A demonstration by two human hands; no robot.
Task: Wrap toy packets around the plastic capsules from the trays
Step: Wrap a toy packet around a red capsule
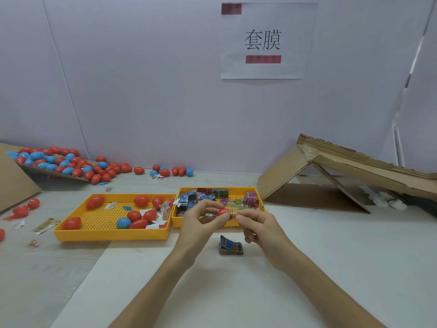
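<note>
- Nearest to us, a small bent stack of packets point(230, 246) lies on the pale table point(212, 292), just below and between the two hands.
- Our left hand point(203, 218) has its fingers curled in, thumb and fingertips pinching the red capsule point(222, 212) by its left end.
- Our right hand point(257, 229) meets it from the other side, thumb and forefinger pinched on the toy packet point(233, 212), which sits around the capsule's right end; the other fingers are curled loosely underneath.
- The capsule and packet are held up above the front edge of the right tray point(176, 221), clear of the table.
- That yellow tray holds a jumble of coloured packets point(205, 197), blue, pink and green.
- Just beside it on the left, the left tray point(111, 235) holds several loose capsules point(134, 215), mostly red with one blue, plus a few scraps of wrapper.
- Further left, a few stray red capsules point(23, 209) and wrappers lie on the table.
- On the right stands a tent of cardboard point(331, 176).
- At the far left, a heap of red and blue capsules point(59, 162) spills off a cardboard sheet along the wall.
- On the wall we see a paper sign point(264, 41) with two printed characters.
</note>
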